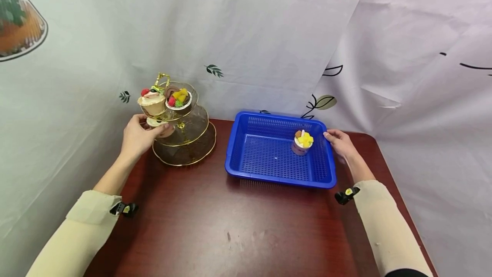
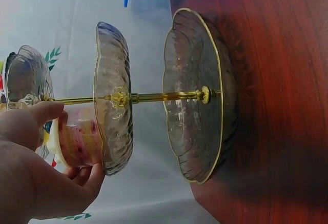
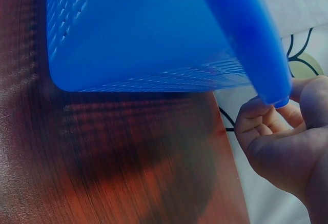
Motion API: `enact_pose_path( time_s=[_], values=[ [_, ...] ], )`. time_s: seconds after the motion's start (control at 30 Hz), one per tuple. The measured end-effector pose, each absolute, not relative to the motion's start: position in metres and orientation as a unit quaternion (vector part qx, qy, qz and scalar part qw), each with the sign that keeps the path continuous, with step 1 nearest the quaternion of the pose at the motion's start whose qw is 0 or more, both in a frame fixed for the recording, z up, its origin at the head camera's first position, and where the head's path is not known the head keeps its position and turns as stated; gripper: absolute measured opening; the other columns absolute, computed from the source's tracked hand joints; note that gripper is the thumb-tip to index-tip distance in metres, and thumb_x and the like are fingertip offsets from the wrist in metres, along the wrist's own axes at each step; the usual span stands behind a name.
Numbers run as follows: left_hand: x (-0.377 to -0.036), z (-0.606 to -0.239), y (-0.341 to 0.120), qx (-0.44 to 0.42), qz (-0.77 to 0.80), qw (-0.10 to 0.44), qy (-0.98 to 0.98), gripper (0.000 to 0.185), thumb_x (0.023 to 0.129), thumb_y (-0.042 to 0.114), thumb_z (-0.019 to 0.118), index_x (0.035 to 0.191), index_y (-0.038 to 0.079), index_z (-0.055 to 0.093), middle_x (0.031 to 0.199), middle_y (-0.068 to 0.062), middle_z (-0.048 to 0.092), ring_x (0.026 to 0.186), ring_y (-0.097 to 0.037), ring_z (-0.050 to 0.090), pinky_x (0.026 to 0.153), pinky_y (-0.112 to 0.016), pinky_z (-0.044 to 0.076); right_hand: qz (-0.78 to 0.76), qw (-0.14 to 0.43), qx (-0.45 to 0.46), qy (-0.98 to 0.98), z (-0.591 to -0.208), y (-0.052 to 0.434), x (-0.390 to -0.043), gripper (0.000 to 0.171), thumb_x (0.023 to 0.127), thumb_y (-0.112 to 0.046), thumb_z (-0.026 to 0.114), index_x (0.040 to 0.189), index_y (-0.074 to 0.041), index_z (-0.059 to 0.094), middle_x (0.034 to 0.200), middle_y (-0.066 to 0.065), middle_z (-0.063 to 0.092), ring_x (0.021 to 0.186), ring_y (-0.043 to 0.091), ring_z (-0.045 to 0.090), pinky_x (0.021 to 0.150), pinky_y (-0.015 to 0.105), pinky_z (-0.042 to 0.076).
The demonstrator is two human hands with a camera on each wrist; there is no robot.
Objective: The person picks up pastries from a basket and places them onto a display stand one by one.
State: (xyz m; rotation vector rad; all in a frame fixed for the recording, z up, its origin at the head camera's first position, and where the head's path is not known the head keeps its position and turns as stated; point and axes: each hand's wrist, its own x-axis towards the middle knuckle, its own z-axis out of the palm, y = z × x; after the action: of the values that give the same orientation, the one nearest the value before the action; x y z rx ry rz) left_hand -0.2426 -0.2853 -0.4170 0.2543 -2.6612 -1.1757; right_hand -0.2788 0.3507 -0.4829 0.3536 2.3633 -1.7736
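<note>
A three-tier glass stand with gold trim (image 1: pixel 184 151) stands at the table's back left. My left hand (image 1: pixel 150 128) grips a dessert cup (image 2: pixel 82 139) topped with cream and a red berry (image 1: pixel 152 102), which sits at the edge of the middle tier (image 2: pixel 114 55), thumb on one side and fingers on the other. A second dessert with yellow and red fruit (image 1: pixel 178 97) lies on the top tier. My right hand (image 1: pixel 330 135) pinches the right rim of a blue plastic basket (image 1: pixel 276 178), thumb over the rim (image 3: pixel 269 75) and fingers curled under. A cup with yellow fruit (image 1: pixel 303 141) stands inside the basket.
The table is dark red wood (image 1: pixel 230 234), with its right edge close beside my right forearm. A white printed curtain (image 1: pixel 269 46) hangs right behind the stand and the basket. Bare tabletop stretches in front of both.
</note>
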Motion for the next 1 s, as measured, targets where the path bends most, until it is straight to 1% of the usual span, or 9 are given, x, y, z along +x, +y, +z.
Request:
enact_pose_path(
  time_s=[0.13, 0.17, 0.33, 0.4, 0.57, 0.7, 0.8, 0.87, 1.0],
  values=[
    [-0.247, -0.417, -0.287, 0.083, -0.393, 0.109, -0.909, 0.082, 0.093, 0.048, 0.079, 0.144, -0.009, 0.048, 0.129, -0.029, 0.062, 0.117, -0.041, 0.059, 0.095, -0.050, 0.046, -0.600, 0.090, 0.119, 0.786, -0.480, 0.350, -0.279, 0.056, 0.112, -0.030, 0.054, 0.154, 0.003, 0.041, 0.105, -0.003, 0.061, 0.086, 0.006, 0.063, 0.073, 0.023, 0.057],
    [-0.247, -0.417, -0.287, 0.082, -0.391, 0.109, -0.910, 0.082, 0.093, 0.048, 0.079, 0.143, -0.009, 0.048, 0.128, -0.029, 0.062, 0.117, -0.041, 0.059, 0.095, -0.051, 0.046, -0.602, 0.093, 0.120, 0.784, -0.475, 0.348, -0.277, 0.054, 0.112, -0.028, 0.054, 0.154, 0.004, 0.041, 0.104, -0.002, 0.062, 0.085, 0.007, 0.063, 0.073, 0.024, 0.057],
    [-0.252, -0.420, -0.289, 0.081, -0.382, 0.114, -0.913, 0.080, 0.091, 0.048, 0.081, 0.139, -0.009, 0.051, 0.125, -0.028, 0.063, 0.114, -0.042, 0.060, 0.093, -0.052, 0.047, -0.601, 0.092, 0.118, 0.785, -0.475, 0.347, -0.277, 0.053, 0.112, -0.028, 0.054, 0.152, 0.005, 0.041, 0.102, -0.003, 0.062, 0.084, 0.007, 0.064, 0.072, 0.024, 0.057],
    [-0.253, -0.421, -0.289, 0.079, -0.380, 0.116, -0.914, 0.081, 0.091, 0.048, 0.081, 0.139, -0.009, 0.051, 0.126, -0.029, 0.063, 0.117, -0.044, 0.060, 0.095, -0.055, 0.047, -0.598, 0.085, 0.115, 0.789, -0.483, 0.350, -0.280, 0.055, 0.112, -0.031, 0.055, 0.153, 0.004, 0.041, 0.102, -0.004, 0.062, 0.085, 0.006, 0.063, 0.073, 0.023, 0.057],
    [-0.257, -0.422, -0.290, 0.075, -0.379, 0.116, -0.915, 0.083, 0.090, 0.048, 0.082, 0.139, -0.010, 0.050, 0.131, -0.032, 0.060, 0.124, -0.048, 0.056, 0.101, -0.061, 0.045, -0.592, 0.085, 0.118, 0.793, -0.482, 0.350, -0.278, 0.053, 0.112, -0.032, 0.053, 0.152, 0.002, 0.043, 0.105, -0.003, 0.061, 0.086, 0.006, 0.063, 0.074, 0.024, 0.057],
    [-0.260, -0.421, -0.290, 0.074, -0.376, 0.118, -0.916, 0.078, 0.091, 0.042, 0.083, 0.138, -0.011, 0.050, 0.131, -0.032, 0.060, 0.123, -0.049, 0.056, 0.102, -0.062, 0.045, -0.584, 0.083, 0.122, 0.798, -0.482, 0.350, -0.277, 0.052, 0.112, -0.033, 0.053, 0.151, 0.001, 0.045, 0.106, -0.001, 0.061, 0.086, 0.007, 0.063, 0.074, 0.024, 0.057],
    [-0.262, -0.420, -0.289, 0.067, -0.370, 0.124, -0.918, 0.073, 0.090, 0.036, 0.083, 0.137, -0.011, 0.051, 0.131, -0.033, 0.060, 0.123, -0.051, 0.056, 0.102, -0.064, 0.045, -0.587, 0.081, 0.121, 0.797, -0.482, 0.349, -0.277, 0.053, 0.112, -0.033, 0.054, 0.151, 0.002, 0.044, 0.106, -0.001, 0.061, 0.086, 0.007, 0.063, 0.074, 0.024, 0.057],
    [-0.263, -0.420, -0.289, 0.060, -0.363, 0.129, -0.921, 0.073, 0.090, 0.035, 0.083, 0.136, -0.012, 0.052, 0.131, -0.035, 0.060, 0.124, -0.053, 0.056, 0.102, -0.065, 0.044, -0.589, 0.080, 0.119, 0.796, -0.482, 0.349, -0.277, 0.053, 0.112, -0.033, 0.054, 0.151, 0.002, 0.044, 0.105, -0.002, 0.061, 0.085, 0.006, 0.063, 0.073, 0.024, 0.057],
    [-0.263, -0.420, -0.288, 0.052, -0.358, 0.139, -0.922, 0.076, 0.089, 0.038, 0.085, 0.135, -0.013, 0.053, 0.130, -0.036, 0.060, 0.124, -0.055, 0.056, 0.102, -0.067, 0.044, -0.592, 0.081, 0.117, 0.793, -0.482, 0.349, -0.276, 0.055, 0.112, -0.033, 0.054, 0.152, 0.003, 0.043, 0.106, -0.002, 0.061, 0.085, 0.005, 0.063, 0.073, 0.023, 0.057]
  ],
)
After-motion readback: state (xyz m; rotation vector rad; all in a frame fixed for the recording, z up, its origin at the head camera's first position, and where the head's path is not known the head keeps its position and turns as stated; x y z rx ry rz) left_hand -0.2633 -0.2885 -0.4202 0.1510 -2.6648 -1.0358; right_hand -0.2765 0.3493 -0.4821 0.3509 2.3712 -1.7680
